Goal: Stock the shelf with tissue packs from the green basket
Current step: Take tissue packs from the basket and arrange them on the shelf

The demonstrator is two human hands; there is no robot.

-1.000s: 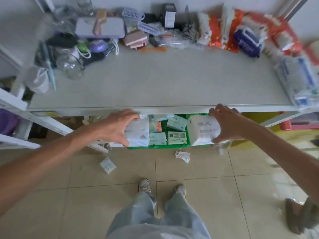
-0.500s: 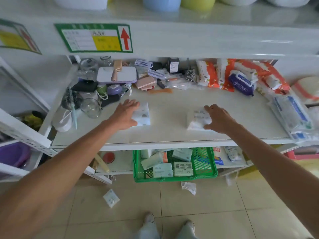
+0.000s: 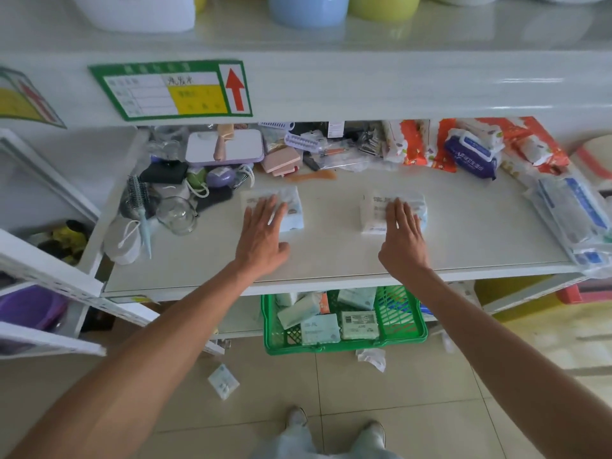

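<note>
- The left grip (image 3: 261,233) is wide and flat, with straight fingers pressing on the left tissue pack (image 3: 293,212). Nothing is clasped, which suits settling or sliding the pack rather than lifting it.
- The right grip (image 3: 402,236) lies the same way on the right tissue pack (image 3: 372,213).
- Both packs lie flat on the shelf (image 3: 331,250), well apart and in front of the clutter at the back, probably to leave room between them.
- Below, the green basket (image 3: 344,347) holds several more packs (image 3: 319,329), so I judge much stocking remains.
</note>
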